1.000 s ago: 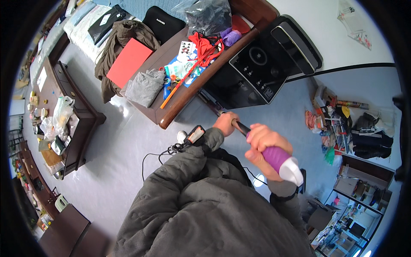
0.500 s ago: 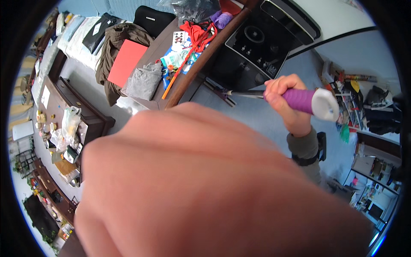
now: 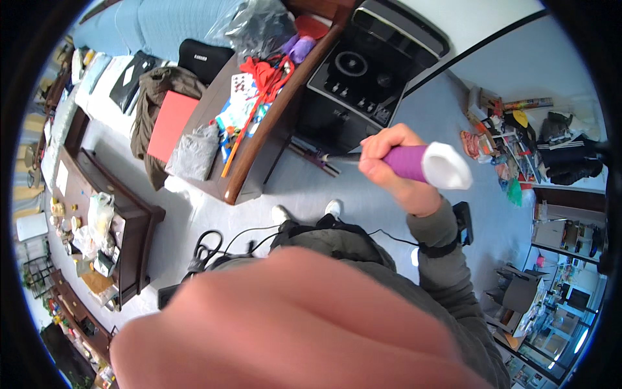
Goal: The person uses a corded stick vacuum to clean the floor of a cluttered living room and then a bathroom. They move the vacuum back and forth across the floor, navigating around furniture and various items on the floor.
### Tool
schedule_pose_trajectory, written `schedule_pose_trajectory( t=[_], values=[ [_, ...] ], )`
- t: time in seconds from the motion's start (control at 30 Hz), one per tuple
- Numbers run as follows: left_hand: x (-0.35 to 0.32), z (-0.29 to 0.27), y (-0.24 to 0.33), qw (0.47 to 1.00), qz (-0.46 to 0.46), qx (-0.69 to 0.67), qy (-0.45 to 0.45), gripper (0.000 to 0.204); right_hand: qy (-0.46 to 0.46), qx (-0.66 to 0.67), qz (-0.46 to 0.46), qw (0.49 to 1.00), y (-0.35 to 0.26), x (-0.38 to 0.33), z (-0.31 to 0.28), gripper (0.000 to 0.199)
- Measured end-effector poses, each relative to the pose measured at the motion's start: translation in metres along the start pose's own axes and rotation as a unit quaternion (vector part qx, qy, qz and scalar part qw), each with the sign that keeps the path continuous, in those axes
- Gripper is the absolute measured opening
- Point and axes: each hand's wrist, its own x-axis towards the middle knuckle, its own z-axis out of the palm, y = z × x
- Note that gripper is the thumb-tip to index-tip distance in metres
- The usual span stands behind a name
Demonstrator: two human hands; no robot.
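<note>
My right hand (image 3: 395, 165) is closed round the purple grip of a badminton racket (image 3: 407, 162). Its white butt end points to the right, and the thin shaft runs off to the left. The racket's head (image 3: 314, 159) appears strongly foreshortened, next to the cabinet's dark side. Close in the foreground, my left hand (image 3: 285, 324) fills the lower middle, blurred, its back and knuckles showing. Its fingers are hidden, so whether it holds anything does not show. The right forearm wears a green sleeve with a black strap and a dark device (image 3: 462, 223).
A brown table (image 3: 243, 165) bears a grey cloth, red straps and a playing card. Beyond stands a black stove-like appliance (image 3: 356, 78). My shoes (image 3: 333, 207) and black cables (image 3: 207, 245) are below. Shelves (image 3: 512, 149) with clutter line the right; a dark desk (image 3: 133, 223) stands left.
My left hand has dropped lower in view, uncovering my torso, shoes and the cables. The right hand and racket have shifted left and slightly down. The whole view has moved too.
</note>
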Motion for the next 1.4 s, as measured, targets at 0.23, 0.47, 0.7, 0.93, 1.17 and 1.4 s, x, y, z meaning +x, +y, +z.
schedule_pose_trajectory(
  t=[0.23, 0.47, 0.7, 0.93, 1.17, 1.4],
  values=[
    [0.024, -0.007, -0.005, 0.997, 0.0, 0.076, -0.005, 0.026, -0.029, -0.017, 0.033, 0.999, -0.002, -0.008, -0.021, 0.022],
    [0.035, -0.041, -0.005, 0.978, -0.027, 0.207, 0.016, 0.029, -0.028, 0.036, 0.017, 0.999, 0.011, -0.024, -0.031, 0.022],
    [0.094, -0.179, 0.034, 0.901, -0.118, 0.405, 0.097, 0.033, -0.049, 0.006, -0.001, 0.999, 0.014, -0.033, -0.05, 0.011],
    [0.088, -0.24, -0.003, 0.804, -0.258, 0.525, 0.104, 0.037, -0.045, 0.297, 0.051, 0.952, 0.011, -0.005, -0.061, 0.021],
    [0.062, -0.271, -0.073, 0.789, -0.262, 0.543, 0.115, 0.04, 0.001, 0.056, 0.083, 0.995, 0.037, 0.081, -0.094, 0.015],
    [0.046, -0.223, -0.081, 0.83, -0.132, 0.517, 0.162, 0.044, -0.019, -0.039, -0.031, 0.999, 0.048, 0.088, -0.077, 0.017]
  ],
)
